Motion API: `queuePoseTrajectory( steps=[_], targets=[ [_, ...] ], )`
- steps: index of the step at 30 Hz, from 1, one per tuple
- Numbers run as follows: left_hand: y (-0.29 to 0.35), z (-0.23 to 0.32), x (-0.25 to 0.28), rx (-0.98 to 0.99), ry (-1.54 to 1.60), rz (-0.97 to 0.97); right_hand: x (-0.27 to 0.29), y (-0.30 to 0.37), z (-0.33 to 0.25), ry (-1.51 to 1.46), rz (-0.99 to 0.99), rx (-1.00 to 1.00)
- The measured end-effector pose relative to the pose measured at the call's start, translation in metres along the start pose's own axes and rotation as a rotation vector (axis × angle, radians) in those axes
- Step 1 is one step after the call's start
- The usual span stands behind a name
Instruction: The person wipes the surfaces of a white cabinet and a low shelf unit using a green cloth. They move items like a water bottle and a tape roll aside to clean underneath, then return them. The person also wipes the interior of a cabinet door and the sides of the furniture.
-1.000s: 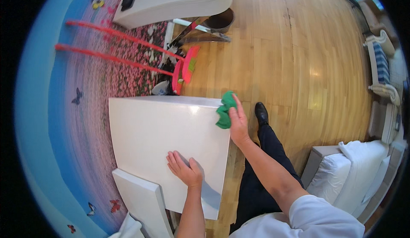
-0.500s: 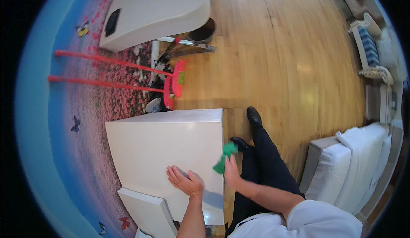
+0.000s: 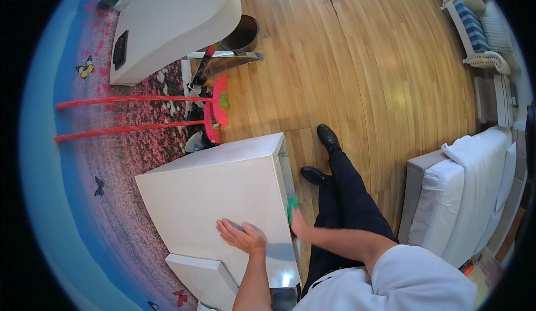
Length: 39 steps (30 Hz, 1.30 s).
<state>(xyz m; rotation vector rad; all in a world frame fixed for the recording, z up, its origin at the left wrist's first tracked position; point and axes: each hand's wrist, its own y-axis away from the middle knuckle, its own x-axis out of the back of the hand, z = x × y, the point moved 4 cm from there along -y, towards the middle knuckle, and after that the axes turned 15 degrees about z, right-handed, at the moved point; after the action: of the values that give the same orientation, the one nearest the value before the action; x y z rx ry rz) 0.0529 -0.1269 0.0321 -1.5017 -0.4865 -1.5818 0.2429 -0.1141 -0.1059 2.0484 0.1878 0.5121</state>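
My left hand (image 3: 241, 236) lies flat on the glossy top of a white cabinet (image 3: 209, 191), its fingers stretched out and holding nothing. At the cabinet's right side, just below the top edge, my right hand (image 3: 300, 225) has hold of a green cloth (image 3: 292, 204). The cloth is against or very near the front face, and that hand is slightly smeared by motion. Part of the cloth is hidden behind the hand and the edge.
Two red-handled brooms (image 3: 216, 107) lean on the flower-patterned wall beyond the cabinet. A white desk (image 3: 173, 23) carries a dark phone (image 3: 120, 49); a dark bin (image 3: 244, 34) stands beside it. A white-covered bed (image 3: 441, 210) is at the right, and a lower white piece (image 3: 202, 277) adjoins the cabinet.
My right hand has brought the green cloth down from the cabinet's top edge to its front side. My left hand stays flat on top. The view has shifted and turned slightly.
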Motion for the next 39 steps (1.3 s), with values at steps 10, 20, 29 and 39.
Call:
queuePoseTrajectory(
  steps=[10,20,29,39],
  targets=[
    [0.004,-0.007,0.006,0.028,-0.010,-0.001,0.034,0.067,-0.142,-0.284,-0.075,0.254],
    [-0.004,-0.010,0.005,0.100,0.047,-0.029,-0.022,0.021,-0.322,0.655,0.176,1.587],
    [0.002,-0.026,0.005,0.185,0.083,-0.045,0.044,0.075,-0.206,1.035,-0.371,1.733],
    [0.005,-0.031,0.003,0.228,0.117,-0.059,-0.138,0.076,-0.327,0.992,-0.225,1.882]
  ],
)
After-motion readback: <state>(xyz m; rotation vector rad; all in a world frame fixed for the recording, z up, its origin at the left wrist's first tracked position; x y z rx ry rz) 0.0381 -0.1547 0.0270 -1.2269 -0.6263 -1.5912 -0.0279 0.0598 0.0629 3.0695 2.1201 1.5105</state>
